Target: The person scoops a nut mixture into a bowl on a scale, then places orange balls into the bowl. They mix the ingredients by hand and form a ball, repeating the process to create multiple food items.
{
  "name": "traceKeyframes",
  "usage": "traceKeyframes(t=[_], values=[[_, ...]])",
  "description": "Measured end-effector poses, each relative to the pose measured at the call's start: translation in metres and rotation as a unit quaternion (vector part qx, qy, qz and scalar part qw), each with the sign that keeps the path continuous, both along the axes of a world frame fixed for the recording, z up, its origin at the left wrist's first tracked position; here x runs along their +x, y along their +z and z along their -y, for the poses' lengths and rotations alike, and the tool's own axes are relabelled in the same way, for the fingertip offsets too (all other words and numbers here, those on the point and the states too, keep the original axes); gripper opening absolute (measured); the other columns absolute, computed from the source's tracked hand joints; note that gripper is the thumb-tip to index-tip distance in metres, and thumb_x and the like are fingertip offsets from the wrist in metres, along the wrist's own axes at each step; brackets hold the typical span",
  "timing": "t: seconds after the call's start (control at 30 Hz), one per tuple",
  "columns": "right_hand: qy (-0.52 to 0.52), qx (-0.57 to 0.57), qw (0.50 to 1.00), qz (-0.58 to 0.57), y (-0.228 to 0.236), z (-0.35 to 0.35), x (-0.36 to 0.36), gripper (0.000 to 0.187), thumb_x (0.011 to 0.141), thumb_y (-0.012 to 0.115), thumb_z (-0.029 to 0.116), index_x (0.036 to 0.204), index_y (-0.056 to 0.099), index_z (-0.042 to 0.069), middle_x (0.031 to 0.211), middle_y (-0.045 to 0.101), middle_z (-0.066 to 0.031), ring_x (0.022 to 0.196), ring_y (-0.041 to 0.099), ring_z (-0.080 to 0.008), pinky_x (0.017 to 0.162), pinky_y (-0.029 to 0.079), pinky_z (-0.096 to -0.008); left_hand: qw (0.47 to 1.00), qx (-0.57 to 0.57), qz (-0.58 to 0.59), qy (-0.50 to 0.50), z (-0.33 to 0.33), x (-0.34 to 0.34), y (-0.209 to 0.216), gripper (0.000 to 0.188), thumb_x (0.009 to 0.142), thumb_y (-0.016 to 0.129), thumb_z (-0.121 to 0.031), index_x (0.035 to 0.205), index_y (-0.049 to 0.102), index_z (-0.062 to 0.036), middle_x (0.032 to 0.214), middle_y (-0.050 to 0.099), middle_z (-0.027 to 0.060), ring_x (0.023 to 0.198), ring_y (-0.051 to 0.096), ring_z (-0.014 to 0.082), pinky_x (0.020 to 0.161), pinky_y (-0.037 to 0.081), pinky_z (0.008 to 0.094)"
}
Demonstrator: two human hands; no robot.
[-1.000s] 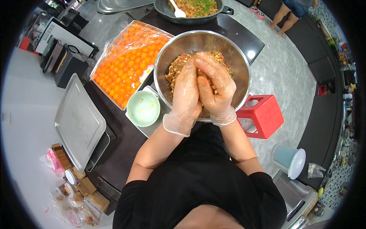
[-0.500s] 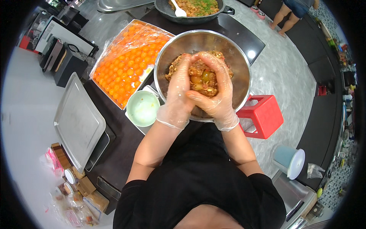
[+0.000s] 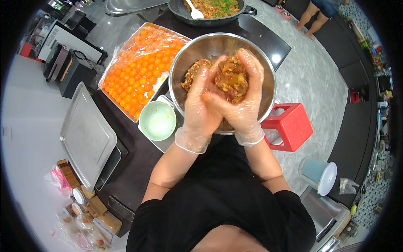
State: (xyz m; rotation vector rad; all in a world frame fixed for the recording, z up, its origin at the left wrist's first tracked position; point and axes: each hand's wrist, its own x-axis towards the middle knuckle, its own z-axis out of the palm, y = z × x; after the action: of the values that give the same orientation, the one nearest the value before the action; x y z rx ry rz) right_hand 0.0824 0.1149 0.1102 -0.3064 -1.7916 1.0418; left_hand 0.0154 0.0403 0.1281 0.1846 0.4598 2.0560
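Both my hands wear clear plastic gloves and are raised over a steel mixing bowl (image 3: 268, 90). My right hand (image 3: 248, 101) is cupped around a ball of brown, chunky filling (image 3: 232, 80), its fingers curled along the ball's right side. My left hand (image 3: 200, 110) presses against the ball's left and lower side, heels of the two palms close together. More loose filling (image 3: 194, 76) lies in the bowl, left of the ball; the rest of the bowl's bottom is mostly hidden by my hands.
Left of the bowl are a film-covered tray of orange yolk-like balls (image 3: 140, 75) and a pale green bowl (image 3: 157, 121). Metal trays (image 3: 88, 134) lie farther left. A black pan of food (image 3: 218, 12) stands behind, a red stool (image 3: 294, 126) at right. Another person's legs (image 3: 314, 19) show far right.
The ball of filling has risen and shifted right, out of the filling in the bowl. My right hand has turned more around it, and my left fingers have shifted right.
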Motion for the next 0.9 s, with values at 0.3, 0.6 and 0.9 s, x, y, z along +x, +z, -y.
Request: traceKeyframes(t=[0.3,0.6,0.9], values=[[-0.006,0.130,0.991,0.002,0.003,-0.009,-0.003,0.059,0.073,0.078,0.029,0.122,0.059,0.002,0.126,0.058,-0.0206,0.122,0.054,-0.0393,0.107,0.038,-0.0463,0.984,-0.141,-0.109,0.023,-0.012,0.003,0.009,0.041,0.104,0.043,-0.034,0.132,0.050,-0.0046,0.125,0.055,0.0068,0.115,0.055,0.0142,0.097,0.047,0.0296],[0.021,0.040,0.999,0.004,0.008,-0.012,-0.007,0.060,0.078,0.076,0.024,0.129,0.056,0.001,0.126,0.060,-0.0189,0.120,0.055,-0.0398,0.106,0.039,-0.0439,0.993,-0.093,0.011,0.066,-0.012,-0.001,-0.004,0.041,0.104,0.042,-0.036,0.131,0.048,-0.0060,0.126,0.056,0.0083,0.116,0.055,0.0196,0.101,0.046,0.0364],[0.043,0.125,0.990,0.044,0.008,-0.005,0.002,0.057,0.068,0.084,0.022,0.118,0.062,0.004,0.120,0.063,-0.0160,0.116,0.060,-0.0291,0.106,0.040,-0.0477,0.986,-0.160,-0.050,0.010,-0.018,-0.018,0.001,0.047,0.104,0.039,-0.044,0.120,0.053,-0.0022,0.114,0.062,0.0124,0.105,0.062,0.0216,0.094,0.050,0.0351]])
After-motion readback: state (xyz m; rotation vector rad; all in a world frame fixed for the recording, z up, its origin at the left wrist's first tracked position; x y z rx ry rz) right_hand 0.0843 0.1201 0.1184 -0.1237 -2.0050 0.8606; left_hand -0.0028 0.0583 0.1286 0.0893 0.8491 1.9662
